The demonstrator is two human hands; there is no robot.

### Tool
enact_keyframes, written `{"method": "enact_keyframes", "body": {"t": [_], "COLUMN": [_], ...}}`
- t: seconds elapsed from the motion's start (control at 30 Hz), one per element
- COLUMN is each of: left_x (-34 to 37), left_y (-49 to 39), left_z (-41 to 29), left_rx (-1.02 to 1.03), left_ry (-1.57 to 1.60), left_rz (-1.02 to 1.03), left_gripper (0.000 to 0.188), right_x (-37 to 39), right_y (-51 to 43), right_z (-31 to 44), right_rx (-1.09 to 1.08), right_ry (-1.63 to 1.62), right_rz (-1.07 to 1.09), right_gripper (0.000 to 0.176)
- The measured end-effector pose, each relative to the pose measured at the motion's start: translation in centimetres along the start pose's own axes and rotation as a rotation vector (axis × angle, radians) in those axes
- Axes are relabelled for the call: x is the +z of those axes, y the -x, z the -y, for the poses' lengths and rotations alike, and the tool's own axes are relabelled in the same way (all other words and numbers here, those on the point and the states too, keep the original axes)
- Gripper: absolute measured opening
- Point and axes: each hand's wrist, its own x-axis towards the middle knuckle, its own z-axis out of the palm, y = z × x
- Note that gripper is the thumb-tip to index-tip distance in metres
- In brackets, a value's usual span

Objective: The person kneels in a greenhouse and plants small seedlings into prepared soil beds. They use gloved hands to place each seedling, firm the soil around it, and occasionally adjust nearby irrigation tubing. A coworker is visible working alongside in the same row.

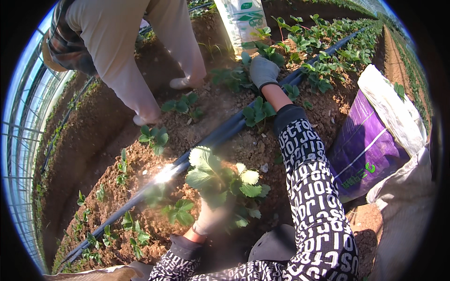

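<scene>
My left hand [212, 214], in a pale glove, is low in the view beside a bunch of strawberry plants [214, 175] whose leaves cover its fingers; the stems seem held in it. Farther up, my right hand [264, 71], in a grey glove, reaches down among strawberry leaves [230, 78] on the raised soil bed; its fingertips are hidden. Between my hands, a strawberry plant [258, 111] stands beside black drip hoses [218, 135] that run along the bed.
Another person [109, 45] bends at the upper left, legs beside the bed. A white printed sack [242, 24] stands beyond my right hand. An open purple-and-white sack [369, 147] stands at the right. Smaller plants [135, 232] grow at the lower left. Furrows flank the bed.
</scene>
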Motion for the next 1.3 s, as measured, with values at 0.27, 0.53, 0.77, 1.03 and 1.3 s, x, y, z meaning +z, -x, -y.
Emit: {"method": "enact_keyframes", "body": {"t": [0.27,0.53,0.77,1.03,1.3], "left_x": [-0.6,-1.1,-1.0,0.7,0.3], "left_y": [-0.2,0.3,0.0,-1.7,-1.2], "left_z": [-0.5,-0.8,-2.5,-5.3,-1.9], "left_rx": [0.28,0.188,-0.035,0.113,0.14], "left_ry": [-0.295,-0.49,-0.337,-0.016,-0.094], "left_rz": [-0.007,0.14,0.153,-0.045,-0.046], "left_gripper": [0.014,0.028,0.029,0.009,0.013], "right_x": [-1.0,-0.3,-0.3,-1.5,-6.6], "right_y": [-0.9,-3.0,0.3,0.3,0.3], "right_z": [0.2,-0.6,-0.1,-6.0,-11.3], "right_rx": [-0.023,0.034,-0.119,-0.276,0.254], "right_ry": [-0.043,0.024,0.068,-0.349,-1.258], "right_rz": [0.121,0.157,0.098,-0.111,-0.118], "right_gripper": [0.028,0.026,0.023,0.022,0.023]}}
